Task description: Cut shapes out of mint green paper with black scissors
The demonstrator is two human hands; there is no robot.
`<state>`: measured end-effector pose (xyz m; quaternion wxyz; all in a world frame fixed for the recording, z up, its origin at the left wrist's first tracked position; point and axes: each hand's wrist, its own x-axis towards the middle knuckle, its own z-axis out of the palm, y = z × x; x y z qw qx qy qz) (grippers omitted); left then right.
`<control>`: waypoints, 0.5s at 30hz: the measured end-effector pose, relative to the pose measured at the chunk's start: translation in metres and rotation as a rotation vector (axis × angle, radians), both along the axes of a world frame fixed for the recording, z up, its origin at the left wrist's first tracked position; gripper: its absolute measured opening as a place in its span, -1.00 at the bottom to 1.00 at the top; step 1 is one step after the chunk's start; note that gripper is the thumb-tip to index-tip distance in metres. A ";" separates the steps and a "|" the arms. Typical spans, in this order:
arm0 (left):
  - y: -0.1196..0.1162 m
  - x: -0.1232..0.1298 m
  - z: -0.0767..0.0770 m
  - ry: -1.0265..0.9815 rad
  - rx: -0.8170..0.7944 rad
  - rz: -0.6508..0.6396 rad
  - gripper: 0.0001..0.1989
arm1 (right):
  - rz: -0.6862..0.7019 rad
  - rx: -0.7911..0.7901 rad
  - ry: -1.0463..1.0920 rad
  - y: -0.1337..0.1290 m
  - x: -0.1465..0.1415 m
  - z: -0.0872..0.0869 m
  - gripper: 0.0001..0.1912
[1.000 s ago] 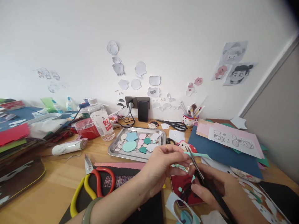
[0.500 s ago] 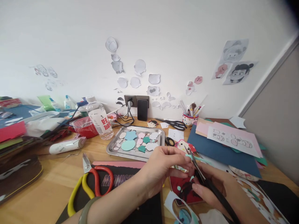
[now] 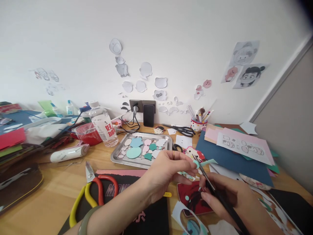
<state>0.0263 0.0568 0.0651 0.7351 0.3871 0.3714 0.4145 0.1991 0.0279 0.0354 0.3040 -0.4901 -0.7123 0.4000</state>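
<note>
Between its thumb and fingers, my left hand [image 3: 171,168] pinches a small piece of mint-green paper [image 3: 210,161], whose narrow strip sticks out to the right past the blades. My right hand [image 3: 232,191] grips black-handled scissors [image 3: 223,202] by the handles. Their blades point up and away, lie nearly together and cross the paper close to my left fingertips. Below both hands is a dark red card [image 3: 193,199] with small mint scraps on it. Behind them, a metal tray [image 3: 115,159] bears cut paper shapes, among them a mint oval [image 3: 133,152].
Red-and-yellow-handled shears [image 3: 100,189] lie on a black folder [image 3: 153,222] by my left forearm. A water bottle [image 3: 104,127] stands left of the tray, a phone [image 3: 148,115] leans on the wall. Blue paper [image 3: 207,147] with printed sheets lies right, near a pen cup [image 3: 198,125].
The scissor blades have come closer together on the mint paper. Its strip now angles upward at the right. My left fingers and right hand are slightly farther apart.
</note>
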 end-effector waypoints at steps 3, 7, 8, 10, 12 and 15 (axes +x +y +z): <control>-0.001 0.000 -0.001 -0.003 0.002 -0.007 -0.92 | 0.014 0.012 -0.056 0.000 0.000 0.003 -0.91; -0.002 -0.001 -0.002 -0.011 0.004 -0.011 -0.90 | -0.008 0.033 -0.087 0.000 -0.001 0.005 -0.89; -0.002 -0.001 -0.002 -0.017 0.003 -0.014 -0.90 | -0.007 0.025 -0.080 0.000 -0.001 0.005 -0.89; -0.002 -0.002 -0.002 -0.033 0.001 -0.017 -0.89 | -0.010 0.010 -0.063 0.000 0.000 0.003 -0.88; -0.002 -0.002 -0.002 -0.054 -0.002 -0.010 -0.89 | -0.024 0.009 -0.053 -0.001 0.000 0.001 -0.87; -0.002 -0.001 -0.004 -0.082 -0.016 0.000 -0.86 | -0.036 0.022 0.014 -0.001 -0.001 -0.002 -0.91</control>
